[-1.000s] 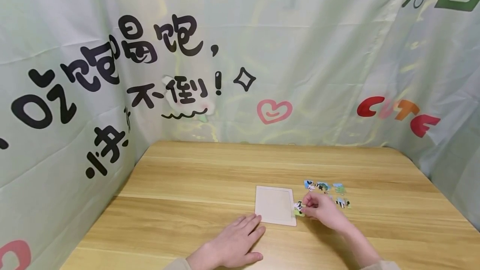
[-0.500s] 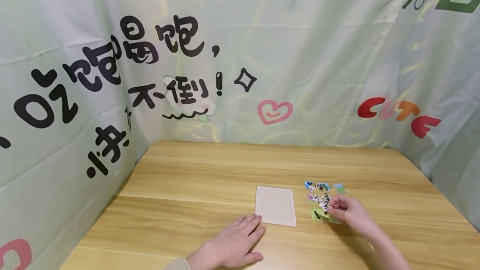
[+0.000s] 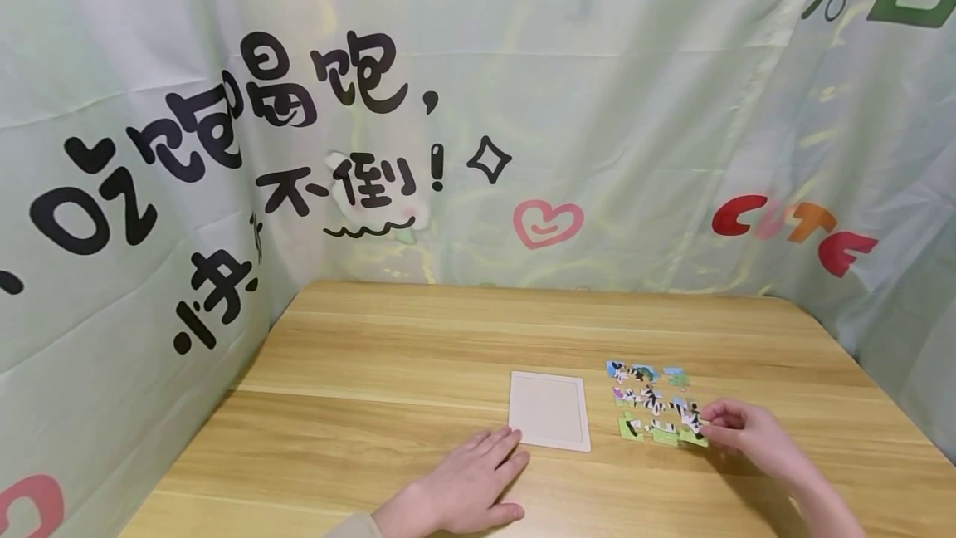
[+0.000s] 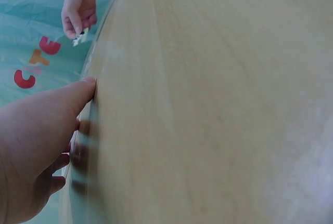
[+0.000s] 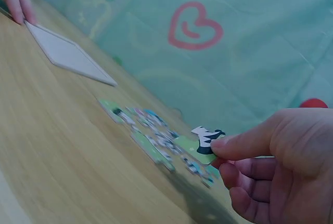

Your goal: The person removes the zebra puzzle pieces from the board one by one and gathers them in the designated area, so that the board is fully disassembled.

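Observation:
In the head view my right hand (image 3: pixel 754 434) pinches a jigsaw piece (image 5: pixel 200 143) between thumb and forefinger; the right wrist view shows it green with a black-and-white striped figure. The held piece is raised above the table, at the right end of a loose group of jigsaw pieces (image 3: pixel 646 399) laid in rows. Blue, green and striped patches mark those pieces. My left hand (image 3: pixel 463 476) rests with fingers extended on the table, its fingertips at the lower left corner of a pale, square puzzle tray (image 3: pixel 548 445).
A wooden table (image 3: pixel 388 355) carries everything. Printed fabric curtains (image 3: pixel 635 131) with lettering and hearts enclose its back and both sides. The tray lies left of the loose pieces, a narrow gap apart.
My right hand has travelled right from the tray's edge, past the loose pieces, with the jigsaw piece in its fingers. Pieces it had covered are visible again. My left hand has stayed put.

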{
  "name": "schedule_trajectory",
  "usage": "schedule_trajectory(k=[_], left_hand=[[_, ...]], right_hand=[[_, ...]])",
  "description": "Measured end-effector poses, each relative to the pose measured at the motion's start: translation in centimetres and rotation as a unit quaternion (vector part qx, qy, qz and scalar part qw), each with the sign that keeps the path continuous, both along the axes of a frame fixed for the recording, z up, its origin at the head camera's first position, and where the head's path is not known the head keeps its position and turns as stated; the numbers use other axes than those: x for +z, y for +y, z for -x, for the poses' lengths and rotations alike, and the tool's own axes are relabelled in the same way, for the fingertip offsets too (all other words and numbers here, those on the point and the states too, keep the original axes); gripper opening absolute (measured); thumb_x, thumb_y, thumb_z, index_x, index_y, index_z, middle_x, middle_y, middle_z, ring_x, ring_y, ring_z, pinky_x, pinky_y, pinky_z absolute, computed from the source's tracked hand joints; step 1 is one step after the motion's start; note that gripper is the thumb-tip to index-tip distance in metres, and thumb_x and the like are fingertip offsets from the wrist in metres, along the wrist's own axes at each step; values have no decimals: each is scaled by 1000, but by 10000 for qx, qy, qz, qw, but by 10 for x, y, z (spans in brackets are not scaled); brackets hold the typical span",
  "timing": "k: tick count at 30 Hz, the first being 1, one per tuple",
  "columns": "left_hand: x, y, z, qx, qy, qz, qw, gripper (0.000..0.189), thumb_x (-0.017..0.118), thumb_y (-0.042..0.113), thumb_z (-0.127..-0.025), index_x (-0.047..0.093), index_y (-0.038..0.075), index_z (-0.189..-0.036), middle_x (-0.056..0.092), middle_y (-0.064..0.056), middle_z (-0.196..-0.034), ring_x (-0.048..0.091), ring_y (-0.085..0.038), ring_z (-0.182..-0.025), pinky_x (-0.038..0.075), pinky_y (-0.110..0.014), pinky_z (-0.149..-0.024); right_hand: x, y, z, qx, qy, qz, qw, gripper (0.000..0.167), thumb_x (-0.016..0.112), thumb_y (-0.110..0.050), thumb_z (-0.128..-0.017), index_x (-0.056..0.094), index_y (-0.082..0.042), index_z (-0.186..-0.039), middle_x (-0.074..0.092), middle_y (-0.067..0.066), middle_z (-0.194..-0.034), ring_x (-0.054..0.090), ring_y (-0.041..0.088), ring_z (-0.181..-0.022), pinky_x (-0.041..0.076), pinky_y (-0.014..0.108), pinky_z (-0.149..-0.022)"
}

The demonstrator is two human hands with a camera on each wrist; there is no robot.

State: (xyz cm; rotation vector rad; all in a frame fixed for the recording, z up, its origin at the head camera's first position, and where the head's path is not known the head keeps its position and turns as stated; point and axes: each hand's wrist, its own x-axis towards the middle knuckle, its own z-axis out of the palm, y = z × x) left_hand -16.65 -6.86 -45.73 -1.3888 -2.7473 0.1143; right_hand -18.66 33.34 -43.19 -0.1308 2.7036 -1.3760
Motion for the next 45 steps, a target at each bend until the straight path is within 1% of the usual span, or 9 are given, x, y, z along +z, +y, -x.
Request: schedule_trajectory(k=[6,11,17,22,28,33,37,42,45], left_hand=[[0,0,0,24,-24,23,10000,66,29,58,-94,39,12,-141,30,-11,-148,25,-23,-136,28,-37,-108],[0,0,0,11,-29,6,10000,66,30,58,-94,39,12,-141,30,-11,-148,25,-23,-136,28,-37,-108],[0,0,1,28,-71,8,10000,66,29,58,-94,38,12,-141,30,-11,-148,25,-22,-136,28,-37,-108],[1,0,1,35,-60,-2,10000,67,29,58,-94,38,12,-141,30,-12,-148,26,-23,-136,28,-37,-108],[2,0,1,51,-38,23,10000,67,29,58,-94,38,12,-142,29,-12,-148,25,-23,-136,27,-37,-108],[3,0,0,53,-39,70,10000,68,28,59,-94,38,12,-142,29,-12,-148,25,-23,-136,27,-37,-108],[4,0,0,46,-99,88,9999,68,27,59,-94,37,13,-142,29,-11,-148,24,-22,-137,27,-37,-108],[3,0,0,28,-155,81,9998,68,26,59,-94,37,13,-142,28,-11,-149,24,-22,-137,27,-36,-109],[2,0,0,28,-137,69,9999,68,26,59,-94,37,13,-142,29,-11,-149,24,-22,-137,27,-37,-109]], right_hand=[[-3,14,1,115,-428,94,9990,26,60,-5,-86,54,16,-100,60,4,-78,53,9,-62,48,24,-54],[-6,16,3,8,-515,-34,9987,24,60,-4,-86,55,15,-99,57,3,-73,50,8,-59,44,22,-52],[-9,10,6,-389,-474,-328,9976,19,60,-3,-85,58,11,-97,55,1,-72,47,10,-57,42,22,-50],[-9,5,8,-501,-287,-730,9957,17,61,-4,-84,60,8,-95,55,1,-75,47,10,-60,42,23,-51],[-9,2,7,-429,-99,-960,9944,18,65,-7,-82,61,5,-95,55,2,-77,46,8,-63,42,23,-53],[-10,2,9,-158,124,-1316,9911,29,73,-14,-76,61,3,-95,55,2,-81,47,11,-71,42,25,-61],[-11,0,10,-137,228,-1509,9882,29,76,-15,-73,62,1,-93,54,1,-81,46,11,-73,40,26,-64],[-11,1,9,-201,193,-1504,9882,29,76,-15,-73,62,2,-93,54,1,-80,46,11,-72,40,25,-63],[-10,1,9,-242,72,-1361,9904,31,75,-16,-73,62,3,-94,54,1,-80,46,10,-70,41,24,-59]])
